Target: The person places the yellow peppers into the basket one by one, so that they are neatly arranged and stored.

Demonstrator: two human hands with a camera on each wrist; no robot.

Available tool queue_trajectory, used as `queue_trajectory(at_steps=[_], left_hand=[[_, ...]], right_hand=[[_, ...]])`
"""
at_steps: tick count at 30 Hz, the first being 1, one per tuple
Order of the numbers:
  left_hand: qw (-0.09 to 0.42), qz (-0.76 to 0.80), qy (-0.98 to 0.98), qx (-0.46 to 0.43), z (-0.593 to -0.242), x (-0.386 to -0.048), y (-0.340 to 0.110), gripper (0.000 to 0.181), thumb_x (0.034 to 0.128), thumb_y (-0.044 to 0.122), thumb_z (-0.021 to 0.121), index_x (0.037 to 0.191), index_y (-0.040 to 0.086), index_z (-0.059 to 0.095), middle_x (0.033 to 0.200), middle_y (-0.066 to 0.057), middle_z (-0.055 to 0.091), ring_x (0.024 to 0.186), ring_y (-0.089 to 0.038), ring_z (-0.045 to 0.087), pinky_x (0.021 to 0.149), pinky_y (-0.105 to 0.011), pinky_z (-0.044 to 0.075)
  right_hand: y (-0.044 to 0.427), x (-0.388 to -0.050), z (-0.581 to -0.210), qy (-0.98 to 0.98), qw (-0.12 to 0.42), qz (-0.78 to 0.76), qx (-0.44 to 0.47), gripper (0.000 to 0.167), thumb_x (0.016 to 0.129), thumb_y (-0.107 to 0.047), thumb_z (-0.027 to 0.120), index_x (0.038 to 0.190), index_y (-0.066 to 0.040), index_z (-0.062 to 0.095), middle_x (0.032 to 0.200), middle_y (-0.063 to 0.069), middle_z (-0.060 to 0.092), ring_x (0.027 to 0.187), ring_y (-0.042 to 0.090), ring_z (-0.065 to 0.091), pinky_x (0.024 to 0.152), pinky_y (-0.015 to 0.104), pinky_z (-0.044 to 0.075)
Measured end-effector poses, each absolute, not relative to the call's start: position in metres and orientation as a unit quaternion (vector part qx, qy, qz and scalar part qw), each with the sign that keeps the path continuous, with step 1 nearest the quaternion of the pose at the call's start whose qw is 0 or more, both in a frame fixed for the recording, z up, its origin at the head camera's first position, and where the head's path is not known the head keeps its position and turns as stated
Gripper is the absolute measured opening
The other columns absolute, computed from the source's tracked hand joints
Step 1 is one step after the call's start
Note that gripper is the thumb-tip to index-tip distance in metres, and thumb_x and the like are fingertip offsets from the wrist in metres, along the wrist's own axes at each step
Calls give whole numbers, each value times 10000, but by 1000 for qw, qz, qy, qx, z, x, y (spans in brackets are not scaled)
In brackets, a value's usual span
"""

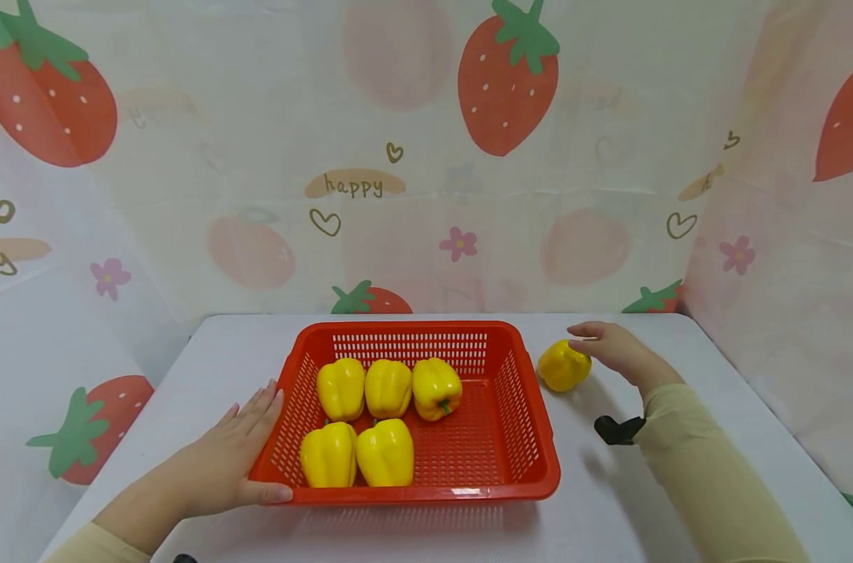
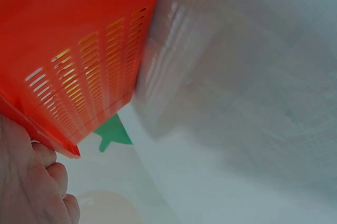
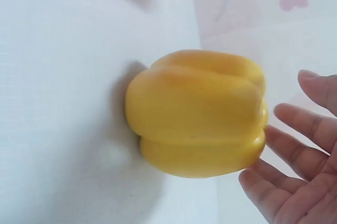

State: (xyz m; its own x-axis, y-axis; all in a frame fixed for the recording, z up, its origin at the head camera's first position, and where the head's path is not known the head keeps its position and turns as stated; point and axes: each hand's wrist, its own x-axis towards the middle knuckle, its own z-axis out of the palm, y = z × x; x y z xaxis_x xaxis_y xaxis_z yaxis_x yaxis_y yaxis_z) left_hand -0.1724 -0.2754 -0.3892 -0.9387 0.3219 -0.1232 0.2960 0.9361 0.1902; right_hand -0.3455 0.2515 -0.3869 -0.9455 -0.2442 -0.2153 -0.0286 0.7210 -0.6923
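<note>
A red plastic basket point(image 1: 419, 494) stands on the table with several yellow bell peppers point(image 1: 340, 389) in it, three in the back row and two in front. Along its left rim rests my left hand point(image 1: 236, 450), fingers extended and thumb at the front corner. In the left wrist view the fingers point(image 2: 45, 182) lie beside the basket's rim. One more yellow bell pepper point(image 3: 197, 113) sits on the table right of the basket. Over its top hovers my right hand point(image 1: 619, 352), fingers spread and holding nothing; whether a fingertip touches the pepper I cannot tell.
A white cloth covers the table point(image 1: 637, 500). Behind it hangs a strawberry-printed curtain point(image 1: 426, 234), which also runs along both sides. A black strap end point(image 1: 618, 430) sticks out by the right wrist.
</note>
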Motion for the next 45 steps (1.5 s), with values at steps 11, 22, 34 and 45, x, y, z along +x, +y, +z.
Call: queue_trajectory(at_steps=[11, 22, 34, 45], left_hand=[[82, 91, 981, 154, -388, -172, -274, 1221, 611, 790, 537, 1466, 44, 86, 1521, -162, 82, 1373, -352, 131, 1059, -588, 123], [83, 94, 980, 154, -387, -172, -274, 1219, 615, 787, 538, 1465, 39, 87, 1520, -166, 82, 1373, -352, 131, 1060, -587, 122], [77, 91, 981, 154, -388, -171, -274, 1220, 613, 794, 532, 1467, 47, 85, 1524, -154, 73, 1376, -341, 126, 1062, -584, 127], [78, 92, 981, 155, -384, -170, -273, 1221, 613, 794, 529, 1466, 43, 85, 1521, -161, 83, 1372, -348, 135, 1059, -588, 129]], right_hand=[[253, -342, -396, 918, 132, -366, -79, 483, 915, -313, 538, 1316, -52, 463, 1378, 218, 382, 1224, 422, 376, 980, 594, 313], [250, -337, -403, 920, 91, -373, -80, 365, 909, -254, 567, 1201, -39, 523, 1289, 204, 474, 1202, 406, 428, 964, 523, 382], [255, -330, -410, 913, 82, -396, -55, 287, 867, -247, 626, 1036, -31, 539, 1222, 209, 512, 1105, 374, 516, 886, 453, 473], [263, -314, -408, 915, 128, -372, -95, 523, 820, -257, 675, 1279, -75, 500, 1333, 190, 414, 1168, 393, 443, 902, 532, 432]])
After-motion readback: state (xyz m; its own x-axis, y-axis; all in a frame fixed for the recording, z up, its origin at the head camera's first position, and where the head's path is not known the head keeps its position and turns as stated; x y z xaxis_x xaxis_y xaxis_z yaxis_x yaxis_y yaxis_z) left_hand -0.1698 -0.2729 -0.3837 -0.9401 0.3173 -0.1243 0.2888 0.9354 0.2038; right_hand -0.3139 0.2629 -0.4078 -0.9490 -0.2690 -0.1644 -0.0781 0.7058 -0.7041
